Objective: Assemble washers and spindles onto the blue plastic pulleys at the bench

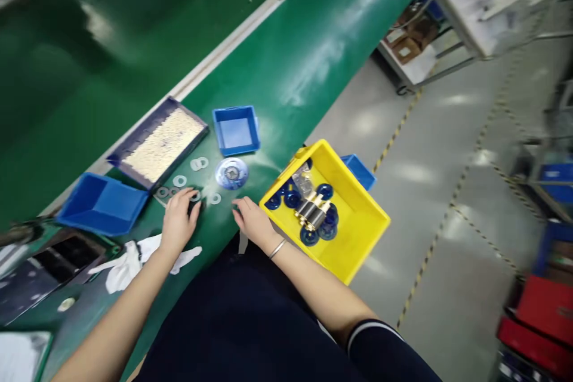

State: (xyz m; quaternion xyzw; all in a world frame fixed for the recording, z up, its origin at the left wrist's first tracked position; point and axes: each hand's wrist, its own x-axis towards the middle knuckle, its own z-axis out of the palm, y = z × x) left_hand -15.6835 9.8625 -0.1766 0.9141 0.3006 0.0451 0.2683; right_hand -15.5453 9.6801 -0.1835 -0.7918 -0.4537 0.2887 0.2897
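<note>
My left hand (178,219) is low over the green bench among flat grey washers, thumb apart from the fingers. One washer (196,196) lies right at its fingertips; I cannot make out whether they touch. More washers (179,181) are scattered close by, some partly under the hand. My right hand (253,222) hovers at the bench's near edge, fingers slightly bent and apart, with nothing seen in it. Between and beyond the hands sits a shiny round disc (231,173) with a hub at its centre. Another loose washer (215,198) lies between the hands.
A yellow bin (358,221) on my right holds blue round parts and black-and-gold cylinders (312,213). Two blue trays (236,130) (105,203) and a box of small pale pieces (163,143) stand on the bench. White gloves (125,268) lie left.
</note>
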